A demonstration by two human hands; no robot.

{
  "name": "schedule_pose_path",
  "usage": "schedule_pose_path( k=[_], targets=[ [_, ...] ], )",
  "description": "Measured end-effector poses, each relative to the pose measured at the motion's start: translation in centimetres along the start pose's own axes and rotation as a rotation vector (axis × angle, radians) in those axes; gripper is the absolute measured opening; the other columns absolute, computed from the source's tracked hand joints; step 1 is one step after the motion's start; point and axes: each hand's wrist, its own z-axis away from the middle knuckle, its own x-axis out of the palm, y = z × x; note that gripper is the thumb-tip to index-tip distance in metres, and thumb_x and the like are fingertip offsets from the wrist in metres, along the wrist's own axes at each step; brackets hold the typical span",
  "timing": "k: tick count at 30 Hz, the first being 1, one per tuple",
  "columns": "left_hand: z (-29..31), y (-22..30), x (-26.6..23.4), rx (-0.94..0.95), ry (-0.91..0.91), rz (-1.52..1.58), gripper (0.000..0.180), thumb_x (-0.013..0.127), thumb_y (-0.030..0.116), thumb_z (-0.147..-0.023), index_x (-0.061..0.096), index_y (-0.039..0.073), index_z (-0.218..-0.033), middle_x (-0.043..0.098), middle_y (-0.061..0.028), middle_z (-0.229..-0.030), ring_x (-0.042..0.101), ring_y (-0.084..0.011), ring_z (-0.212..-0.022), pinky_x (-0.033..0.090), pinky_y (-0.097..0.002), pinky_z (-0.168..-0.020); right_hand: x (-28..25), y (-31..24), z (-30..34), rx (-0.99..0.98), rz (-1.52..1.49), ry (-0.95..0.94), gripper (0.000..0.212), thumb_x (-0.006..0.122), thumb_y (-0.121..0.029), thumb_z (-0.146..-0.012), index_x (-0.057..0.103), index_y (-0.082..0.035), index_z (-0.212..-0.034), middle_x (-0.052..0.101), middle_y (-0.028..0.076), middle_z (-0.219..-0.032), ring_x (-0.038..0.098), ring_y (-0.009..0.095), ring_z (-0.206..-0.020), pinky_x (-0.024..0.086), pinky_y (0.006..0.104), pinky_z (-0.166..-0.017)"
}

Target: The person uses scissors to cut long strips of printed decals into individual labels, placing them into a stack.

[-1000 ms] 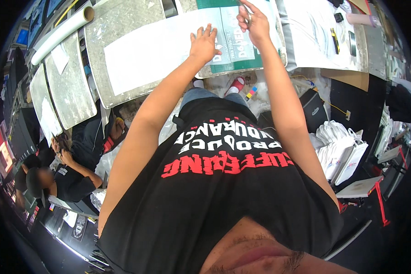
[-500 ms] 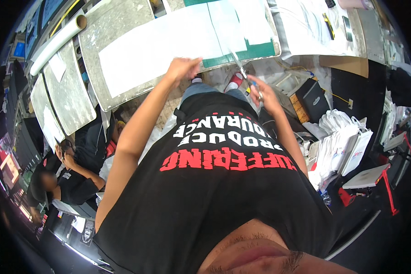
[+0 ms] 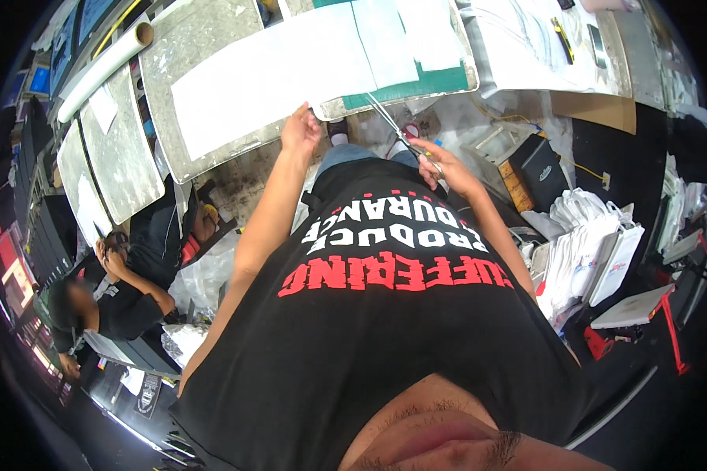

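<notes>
We've pulled both hands back off the surface now: a moment ago they were pressed flat out on the white sheet and the green cutting mat, and now they sit at the near edge, close to our body. The right hand has picked up a pair of scissors; its grip is curled tight around the handles, and the blades point up and away toward the edge of the mat. We can't tell whether the blades are parted or closed, they're too thin to read. The left hand hovers at the lower corner of the white sheet, fingers loosely bent, holding nothing as far as we can see, perhaps just brushing the paper's edge. The sheet itself lies flat where it was, spread across the grey board. So the smoothing-out looks finished, and we judge the cutting is about to start from this near edge. Off to our left, another person sits low on the floor.
</notes>
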Motion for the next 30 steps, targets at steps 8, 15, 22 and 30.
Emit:
schedule_pose_path(
  k=[8,15,22,30],
  targets=[
    [0.5,0.1,0.9,0.018,-0.18,0.292,0.028,0.071,0.025,-0.09,0.057,0.005,-0.103,0.044,0.0043,-0.063,0.038,-0.0052,-0.05,0.036,-0.0181,-0.046,-0.3,0.6,0.7,-0.026,0.014,-0.016,0.053,0.057,-0.034,-0.098,0.043,-0.01,-0.143,0.046,-0.002,-0.066,0.048,0.009,-0.056,0.04,0.0241,-0.052],
    [-0.9,-0.1,8.2,0.002,-0.227,0.086,0.014,0.067,0.015,-0.09,0.06,0.008,-0.099,0.042,0.0026,-0.061,0.034,-0.007,-0.048,0.031,-0.0215,-0.046,0.1,-0.3,0.5,-0.027,-0.004,-0.019,0.053,0.057,-0.034,-0.097,0.043,-0.01,-0.143,0.047,-0.001,-0.067,0.048,0.009,-0.057,0.041,0.0248,-0.053],
    [-0.2,-3.5,9.8,0.029,-0.192,0.009,0.016,0.068,0.013,-0.088,0.062,0.005,-0.1,0.043,0.0008,-0.06,0.035,-0.0086,-0.05,0.031,-0.0238,-0.046,0.1,2.5,-0.2,-0.095,-0.049,0.021,0.056,0.054,-0.036,-0.099,0.037,-0.011,-0.146,0.049,0.0,-0.071,0.051,0.01,-0.062,0.044,0.026,-0.057],
    [-0.7,-5.5,7.4,0.032,-0.064,-0.091,0.014,0.066,0.012,-0.089,0.064,0.003,-0.1,0.046,-0.0001,-0.061,0.038,-0.0093,-0.051,0.032,-0.0241,-0.045,3.3,4.2,-5.3,-0.127,-0.014,0.07,0.066,0.05,-0.043,-0.1,0.027,-0.007,-0.15,0.053,0.002,-0.074,0.054,0.012,-0.065,0.045,0.0259,-0.063]
  ],
)
